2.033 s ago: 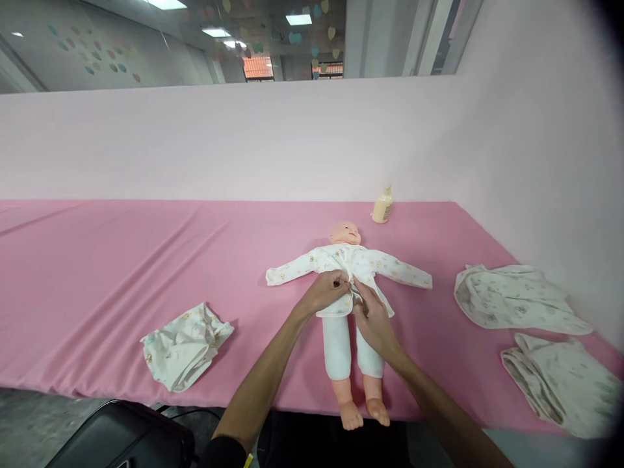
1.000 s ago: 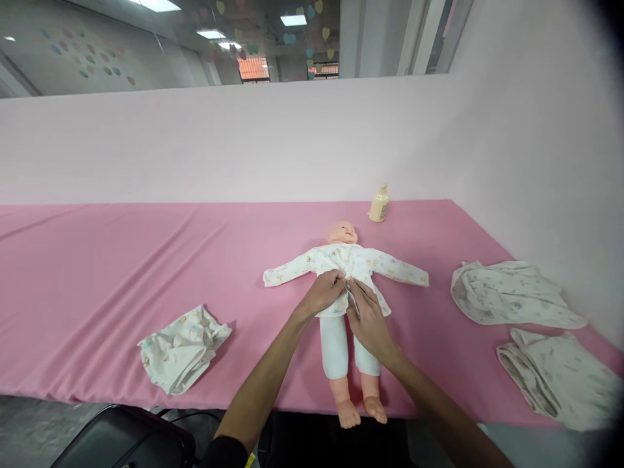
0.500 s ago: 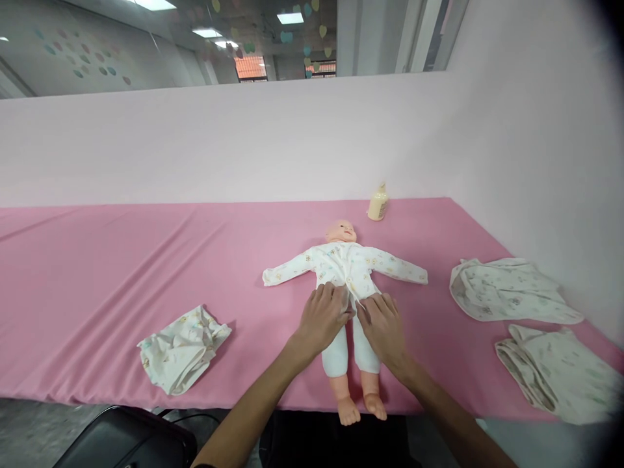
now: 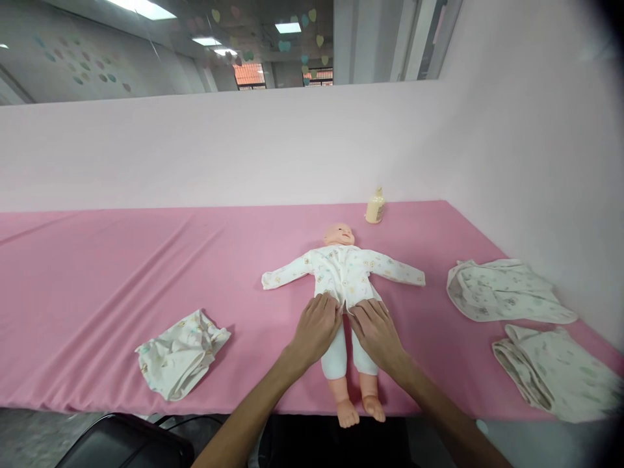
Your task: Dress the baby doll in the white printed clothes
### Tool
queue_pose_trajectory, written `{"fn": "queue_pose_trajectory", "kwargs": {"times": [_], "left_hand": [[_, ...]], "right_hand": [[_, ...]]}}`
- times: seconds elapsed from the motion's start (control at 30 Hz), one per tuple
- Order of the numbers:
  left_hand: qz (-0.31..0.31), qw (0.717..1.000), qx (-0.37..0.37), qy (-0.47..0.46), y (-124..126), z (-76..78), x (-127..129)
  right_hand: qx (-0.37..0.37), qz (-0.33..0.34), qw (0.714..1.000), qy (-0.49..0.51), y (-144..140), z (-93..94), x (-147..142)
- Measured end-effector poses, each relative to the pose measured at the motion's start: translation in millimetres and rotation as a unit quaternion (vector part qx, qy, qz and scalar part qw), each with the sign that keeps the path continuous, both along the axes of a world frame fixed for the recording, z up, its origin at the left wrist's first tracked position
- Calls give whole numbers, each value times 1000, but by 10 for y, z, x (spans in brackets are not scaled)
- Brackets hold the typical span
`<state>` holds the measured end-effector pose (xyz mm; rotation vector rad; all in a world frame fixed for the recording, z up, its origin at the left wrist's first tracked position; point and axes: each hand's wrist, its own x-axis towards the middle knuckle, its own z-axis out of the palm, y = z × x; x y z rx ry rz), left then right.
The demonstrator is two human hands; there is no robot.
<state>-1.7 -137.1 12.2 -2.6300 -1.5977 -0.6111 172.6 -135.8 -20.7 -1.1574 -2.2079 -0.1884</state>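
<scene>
A baby doll (image 4: 340,234) lies on its back, feet toward me, arms spread out. It wears a white patterned long-sleeved top (image 4: 341,273) and plain white leggings (image 4: 334,357) that end above the bare feet. My left hand (image 4: 319,325) has its fingers curled over the top's hem on the left side. On the right side my right hand (image 4: 374,328) grips the hem in the same way. Between the hands the hem shows a small gap at the middle. The fingertips of both hands are hidden.
On the pink-covered table (image 4: 121,260), a crumpled patterned cloth (image 4: 182,354) lies left. Two folded cloths, one farther back (image 4: 507,290) and one nearer (image 4: 556,370), lie right. A pale yellow pump bottle (image 4: 375,207) stands beyond the doll. A black chair (image 4: 127,442) stands at front left.
My hands have moved slightly apart and now lie flatter on the hem. The front of the top, bunched between them before, is smoother. The view has tilted a little.
</scene>
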Motion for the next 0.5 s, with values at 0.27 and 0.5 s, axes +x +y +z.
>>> {"fn": "queue_pose_trajectory", "kwargs": {"times": [0.27, 0.5], "left_hand": [[34, 978, -105, -175, 22, 88, -190], [32, 979, -130, -156, -181, -133, -434]], "right_hand": [[33, -83, 992, 93, 119, 54, 182], [-137, -1, 981, 141, 149, -168, 545]]}}
